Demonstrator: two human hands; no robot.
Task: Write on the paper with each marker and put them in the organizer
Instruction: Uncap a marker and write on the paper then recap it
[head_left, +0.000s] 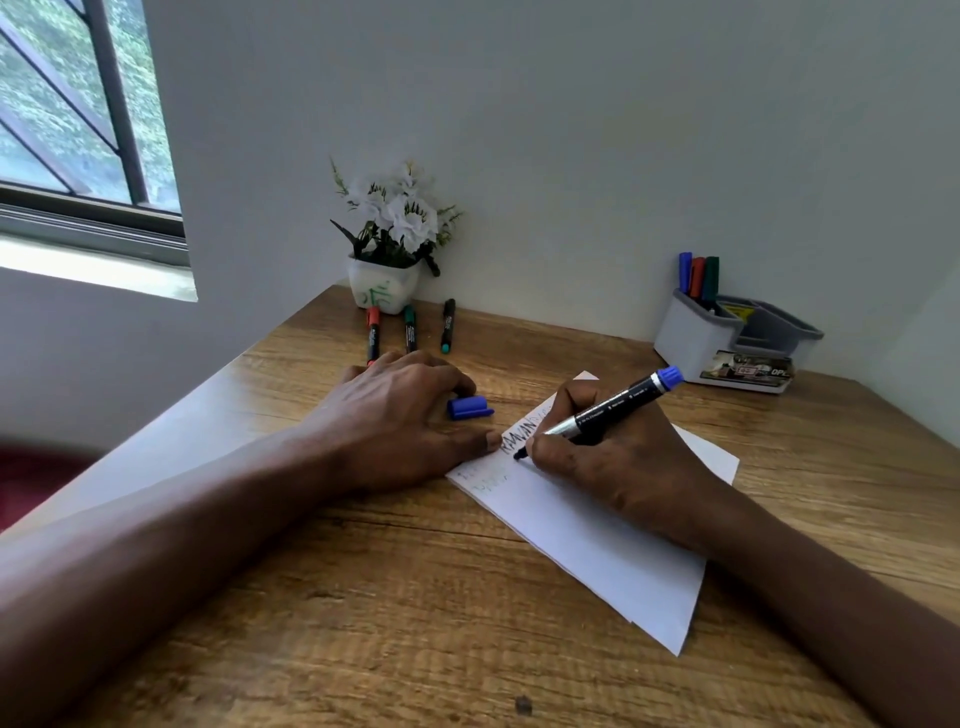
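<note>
Your right hand (618, 467) grips the blue marker (613, 408), its bare tip on the paper (613, 545) beside dark lettering. Your left hand (400, 415) rests relaxed on the table (415, 597), thumb at the paper's edge and the blue cap (469, 407) just beside its fingers. Three loose markers (410, 328) lie by the flower pot (383, 286); three stored markers (698, 275) stand in the organizer (691, 338), at the far right.

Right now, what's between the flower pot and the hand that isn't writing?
In the head view, a red marker, a green marker and a black marker with a teal end lie on the table between the flower pot and the left hand.
</note>
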